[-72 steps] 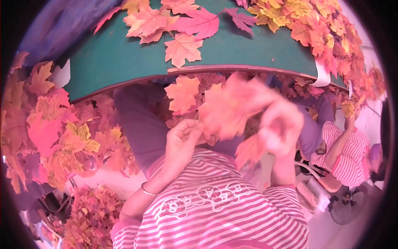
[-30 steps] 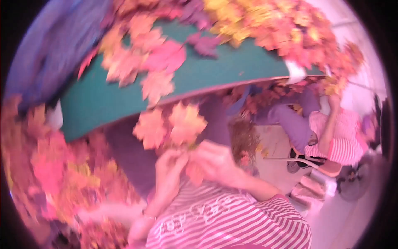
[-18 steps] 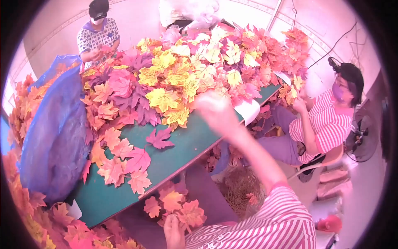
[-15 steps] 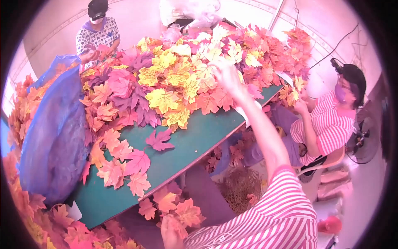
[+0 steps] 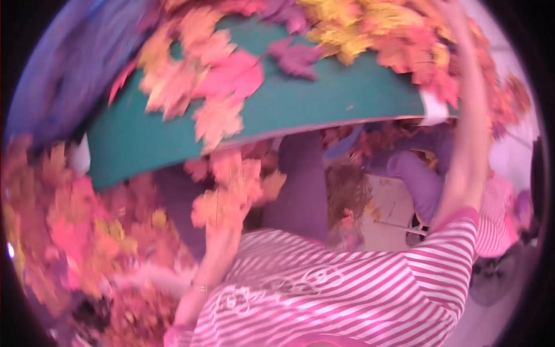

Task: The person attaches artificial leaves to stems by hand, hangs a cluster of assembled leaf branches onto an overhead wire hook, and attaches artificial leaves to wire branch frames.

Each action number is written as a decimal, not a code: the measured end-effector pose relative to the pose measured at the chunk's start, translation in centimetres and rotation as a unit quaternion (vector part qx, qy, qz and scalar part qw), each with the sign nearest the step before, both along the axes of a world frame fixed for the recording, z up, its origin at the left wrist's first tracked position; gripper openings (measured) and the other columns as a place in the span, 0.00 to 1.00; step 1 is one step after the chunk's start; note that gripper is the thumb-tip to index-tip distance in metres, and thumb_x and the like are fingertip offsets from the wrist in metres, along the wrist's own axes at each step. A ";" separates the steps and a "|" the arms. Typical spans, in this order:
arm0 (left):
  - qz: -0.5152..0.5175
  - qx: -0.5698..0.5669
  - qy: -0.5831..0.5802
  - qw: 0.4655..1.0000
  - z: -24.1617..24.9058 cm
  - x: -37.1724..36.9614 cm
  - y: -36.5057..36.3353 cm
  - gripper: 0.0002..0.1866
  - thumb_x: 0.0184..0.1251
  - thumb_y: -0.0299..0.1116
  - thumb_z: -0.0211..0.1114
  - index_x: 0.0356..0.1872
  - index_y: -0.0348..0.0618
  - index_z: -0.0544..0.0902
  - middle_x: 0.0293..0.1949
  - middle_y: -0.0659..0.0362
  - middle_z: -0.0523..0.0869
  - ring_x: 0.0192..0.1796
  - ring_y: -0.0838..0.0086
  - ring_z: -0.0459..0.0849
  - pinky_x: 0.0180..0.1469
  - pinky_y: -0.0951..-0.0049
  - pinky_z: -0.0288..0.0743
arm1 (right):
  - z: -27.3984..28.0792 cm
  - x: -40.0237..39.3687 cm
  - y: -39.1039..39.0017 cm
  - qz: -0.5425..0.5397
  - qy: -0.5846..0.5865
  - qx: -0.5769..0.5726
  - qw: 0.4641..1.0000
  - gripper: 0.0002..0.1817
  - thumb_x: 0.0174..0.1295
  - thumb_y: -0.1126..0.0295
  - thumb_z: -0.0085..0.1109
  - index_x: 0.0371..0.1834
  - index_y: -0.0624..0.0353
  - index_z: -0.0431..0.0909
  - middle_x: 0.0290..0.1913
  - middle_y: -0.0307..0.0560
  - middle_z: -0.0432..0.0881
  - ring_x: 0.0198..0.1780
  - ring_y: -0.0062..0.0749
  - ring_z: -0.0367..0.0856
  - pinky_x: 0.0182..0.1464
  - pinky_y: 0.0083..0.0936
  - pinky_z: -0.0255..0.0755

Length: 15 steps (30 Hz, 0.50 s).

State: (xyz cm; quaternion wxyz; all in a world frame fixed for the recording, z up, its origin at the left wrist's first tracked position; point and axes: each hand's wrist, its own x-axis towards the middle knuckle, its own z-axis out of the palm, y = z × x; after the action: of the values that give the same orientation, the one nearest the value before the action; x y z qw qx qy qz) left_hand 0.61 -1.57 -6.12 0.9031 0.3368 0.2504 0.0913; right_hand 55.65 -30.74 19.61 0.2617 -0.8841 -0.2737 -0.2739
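Two hands work: the left hand (image 5: 222,231) grips a cluster of orange leaves (image 5: 231,188) just below the green table (image 5: 324,101); the right hand's fingers are out of frame, state unknown.

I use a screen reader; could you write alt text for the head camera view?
A person's left hand holds a bunch of orange fabric maple leaves below the edge of a green table, while the right arm reaches up toward a leaf pile. The picture is blurred.
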 end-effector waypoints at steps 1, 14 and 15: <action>0.041 -0.056 0.078 0.995 0.1 0.6 0.2 0.19 0.76 0.27 0.57 0.65 0.43 0.69 0.62 0.53 0.77 0.62 0.61 0.79 0.70 0.53 0.73 | 1.7 -2.2 1.1 -0.035 0.035 -0.054 0.997 0.15 0.60 0.75 0.69 0.51 0.68 0.84 0.48 0.57 0.87 0.48 0.42 0.85 0.57 0.34 0.80; -0.025 -0.121 -0.020 0.992 2.0 -0.7 -0.3 0.21 0.74 0.37 0.64 0.63 0.42 0.72 0.55 0.60 0.80 0.54 0.73 0.80 0.63 0.61 0.77 | -10.7 -42.5 17.8 0.574 0.415 -0.142 0.691 0.09 0.57 0.71 0.61 0.37 0.60 0.72 0.36 0.50 0.81 0.38 0.47 0.84 0.37 0.38 0.78; -0.020 -0.100 0.009 0.995 2.8 -0.9 -0.2 0.21 0.74 0.37 0.64 0.62 0.43 0.73 0.55 0.60 0.80 0.54 0.74 0.80 0.63 0.61 0.77 | -11.9 -42.9 17.6 0.540 0.430 -0.136 0.711 0.09 0.59 0.71 0.60 0.38 0.61 0.72 0.35 0.51 0.81 0.37 0.49 0.84 0.36 0.39 0.78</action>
State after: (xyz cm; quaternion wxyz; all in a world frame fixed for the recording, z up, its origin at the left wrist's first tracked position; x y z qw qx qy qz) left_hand -0.30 -1.78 -3.34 0.9315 0.2505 0.2601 0.0446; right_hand 12.77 -13.12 7.73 0.3317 -0.6342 -0.5965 0.3632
